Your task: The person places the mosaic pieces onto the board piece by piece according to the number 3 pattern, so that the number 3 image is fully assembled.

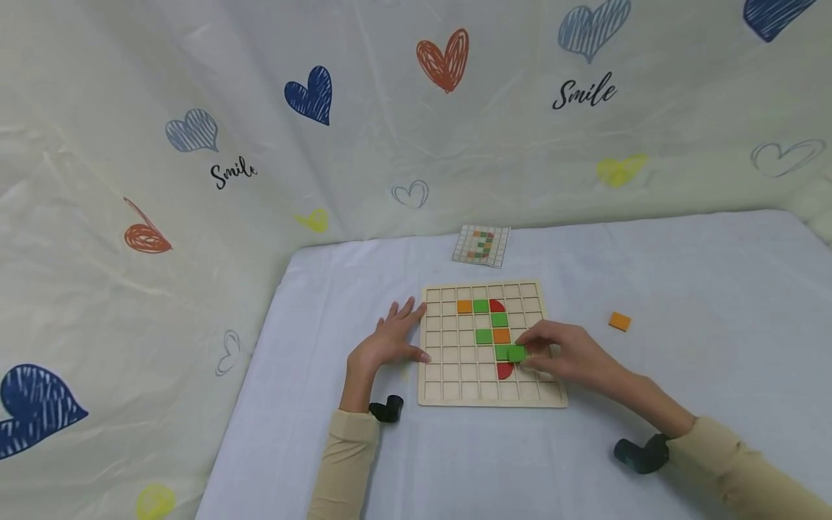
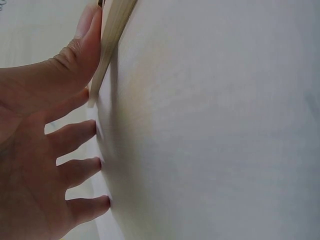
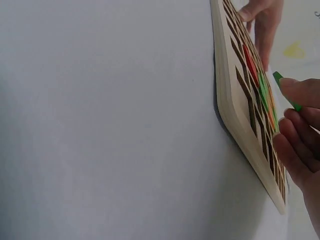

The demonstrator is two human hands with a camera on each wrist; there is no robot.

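Observation:
A wooden grid board (image 1: 455, 396) lies flat on the white cloth. Set into its cells are several green, orange and red pieces, among them a red quarter-round (image 1: 505, 371) and an orange square (image 1: 464, 307). My right hand (image 1: 564, 352) pinches a green square tile (image 1: 516, 353) between thumb and fingers. In the right wrist view this green tile (image 3: 287, 91) is tilted and held above the board's surface. At the board's left edge, my left hand (image 1: 386, 343) has its fingers spread. The left wrist view shows its thumb (image 2: 82, 50) against the board's side (image 2: 114, 30).
A patterned card (image 1: 482, 245) with a small coloured grid lies behind the board. To the right, a loose orange square (image 1: 620, 321) rests on the cloth. Black wrist devices (image 1: 643, 454) sit at both wrists. A curtain printed with hearts (image 1: 444, 61) hangs behind the table.

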